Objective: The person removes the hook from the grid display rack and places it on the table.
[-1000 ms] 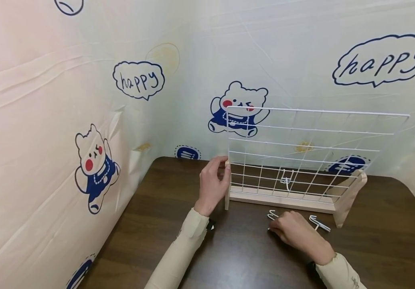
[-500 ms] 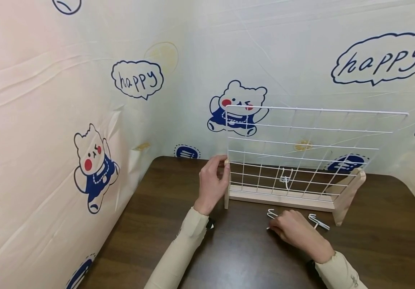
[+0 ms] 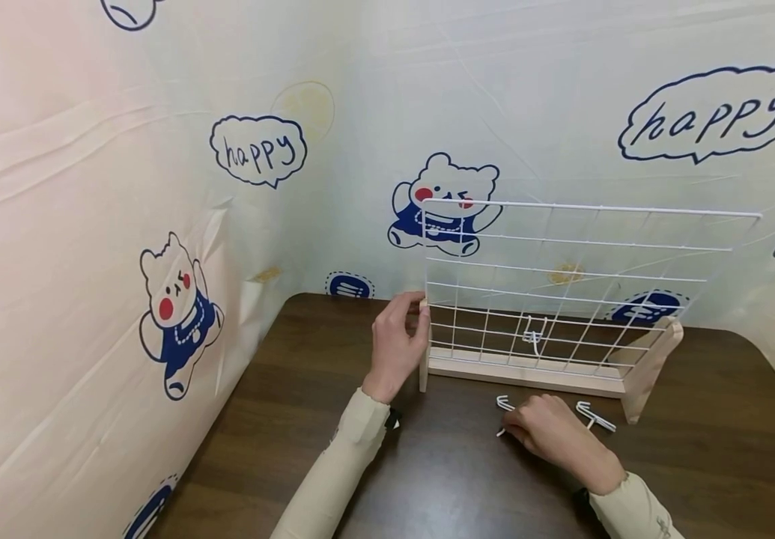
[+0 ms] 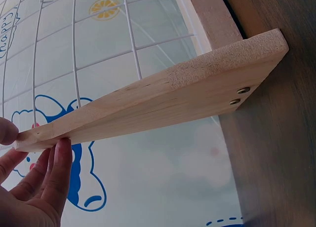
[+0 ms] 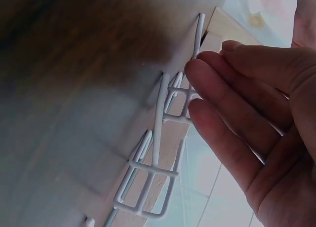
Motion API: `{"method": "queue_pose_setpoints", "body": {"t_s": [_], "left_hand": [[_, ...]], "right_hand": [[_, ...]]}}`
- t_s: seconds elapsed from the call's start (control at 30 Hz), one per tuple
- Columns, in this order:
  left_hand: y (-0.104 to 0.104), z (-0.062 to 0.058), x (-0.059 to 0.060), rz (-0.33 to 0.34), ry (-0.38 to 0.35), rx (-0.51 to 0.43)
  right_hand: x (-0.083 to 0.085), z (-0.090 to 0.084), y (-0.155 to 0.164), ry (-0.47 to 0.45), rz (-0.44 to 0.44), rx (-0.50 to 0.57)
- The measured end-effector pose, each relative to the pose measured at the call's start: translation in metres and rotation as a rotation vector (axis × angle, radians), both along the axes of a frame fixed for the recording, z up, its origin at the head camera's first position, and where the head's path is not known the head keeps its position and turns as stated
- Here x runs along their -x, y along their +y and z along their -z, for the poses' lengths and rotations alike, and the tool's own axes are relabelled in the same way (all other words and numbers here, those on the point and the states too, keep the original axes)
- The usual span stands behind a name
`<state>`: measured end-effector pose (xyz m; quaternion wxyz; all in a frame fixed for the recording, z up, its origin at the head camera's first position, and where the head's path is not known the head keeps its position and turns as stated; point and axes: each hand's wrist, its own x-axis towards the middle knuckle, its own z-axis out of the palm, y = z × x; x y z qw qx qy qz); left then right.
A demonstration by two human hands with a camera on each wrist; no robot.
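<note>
A white wire grid panel point(image 3: 582, 262) stands upright in a pale wooden base point(image 3: 529, 372) on the dark wooden table point(image 3: 306, 389). My left hand point(image 3: 419, 307) pinches the top tip of the stand's left wooden side piece point(image 3: 423, 359). In the left wrist view, thumb and fingers point(image 4: 57, 158) hold the tip of that side piece point(image 4: 187, 94). My right hand point(image 3: 515, 427) lies over loose white wire hooks point(image 3: 503, 404) in front of the base. In the right wrist view its nearly straight fingertips point(image 5: 197, 71) touch a hook point(image 5: 158, 123). One hook point(image 3: 534, 335) hangs low on the grid.
Another loose hook point(image 3: 596, 417) lies right of my right hand, near the stand's right side piece point(image 3: 650, 367). A printed plastic sheet point(image 3: 158, 187) with bears and "happy" bubbles walls in the table at the left and back.
My right hand has drawn slightly toward me over the hooks on the table. The left hand keeps its hold on the side piece.
</note>
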<state>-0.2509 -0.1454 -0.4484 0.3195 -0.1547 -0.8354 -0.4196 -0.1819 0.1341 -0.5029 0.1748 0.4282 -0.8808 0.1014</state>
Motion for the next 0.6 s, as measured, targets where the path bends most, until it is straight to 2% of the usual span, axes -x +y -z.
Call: {"method": "queue_pose_setpoints", "body": {"t_s": [0.23, 0.5, 0.6], "left_hand": [[0.000, 0.002, 0.001, 0.000, -0.007, 0.004], [0.000, 0.002, 0.001, -0.002, 0.004, 0.002], [0.000, 0.002, 0.001, -0.002, 0.004, -0.001]], "right_hand": [[-0.001, -0.001, -0.001, 0.006, 0.006, 0.042], [0.006, -0.008, 0.006, 0.174, 0.001, 0.174], [0.009, -0.010, 0.009, 0.208, -0.005, 0.207]]}}
